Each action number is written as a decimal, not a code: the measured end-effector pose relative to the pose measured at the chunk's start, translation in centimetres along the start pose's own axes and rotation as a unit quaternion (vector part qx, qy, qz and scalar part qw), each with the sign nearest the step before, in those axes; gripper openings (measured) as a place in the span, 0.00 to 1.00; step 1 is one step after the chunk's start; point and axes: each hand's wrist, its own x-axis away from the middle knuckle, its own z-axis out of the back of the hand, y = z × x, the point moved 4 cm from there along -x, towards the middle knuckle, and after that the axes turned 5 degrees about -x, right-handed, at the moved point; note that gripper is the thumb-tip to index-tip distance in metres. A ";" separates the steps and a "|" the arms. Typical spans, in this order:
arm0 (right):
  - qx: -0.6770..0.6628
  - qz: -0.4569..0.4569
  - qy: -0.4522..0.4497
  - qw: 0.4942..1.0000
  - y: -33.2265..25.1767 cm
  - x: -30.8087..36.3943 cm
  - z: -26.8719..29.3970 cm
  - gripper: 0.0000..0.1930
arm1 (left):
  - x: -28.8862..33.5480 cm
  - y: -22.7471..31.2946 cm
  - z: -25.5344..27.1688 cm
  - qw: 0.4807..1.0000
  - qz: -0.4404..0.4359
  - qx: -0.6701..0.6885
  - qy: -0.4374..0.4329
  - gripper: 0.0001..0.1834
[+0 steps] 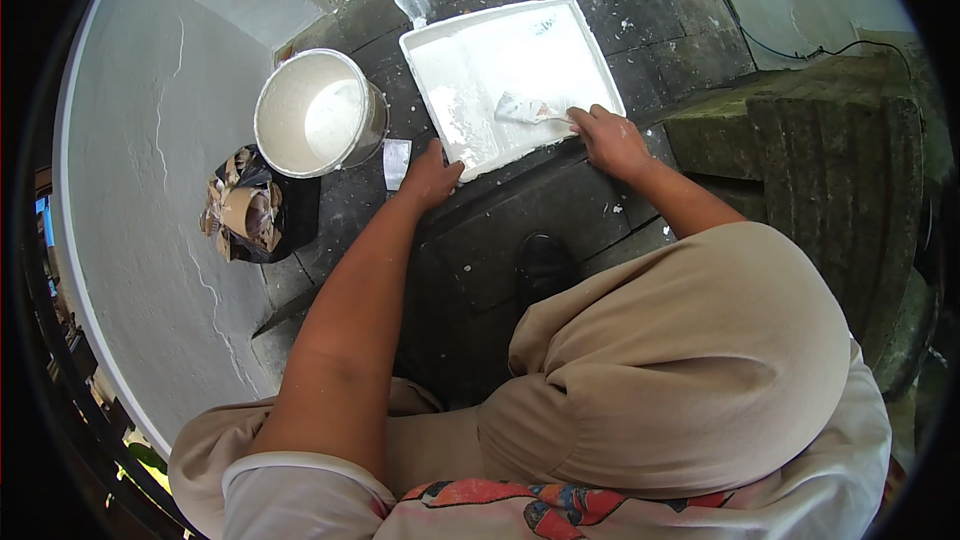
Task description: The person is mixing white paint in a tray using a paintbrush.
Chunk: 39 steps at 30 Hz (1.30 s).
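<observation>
Beige trousers point(690, 370) are filling the lower view, beside a pale shirt point(300, 495). Beyond them, a shallow white tray point(487, 18) is resting on dark, paint-spotted paving point(540, 210), and white material is coating its inside. The left hand point(432, 178) is curling partly closed around the tray's near left corner. The right hand point(612, 145) is closing its fingers on a white-smeared scraper point(525, 109), whose blade is lying over the tray near its closer edge; the hand is hiding most of the handle. Left of the tray, a white bucket point(282, 125) is standing near a cracked grey wall point(150, 210), and a black bag point(297, 215) is sitting just beside it, holding torn brown paper point(240, 212)
</observation>
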 end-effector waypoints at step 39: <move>0.080 -0.075 0.122 0.987 8.5 -11.1 5.3 0.12 | 0.4 0.0 0.0 0.999 -0.018 0.048 0.000 0.24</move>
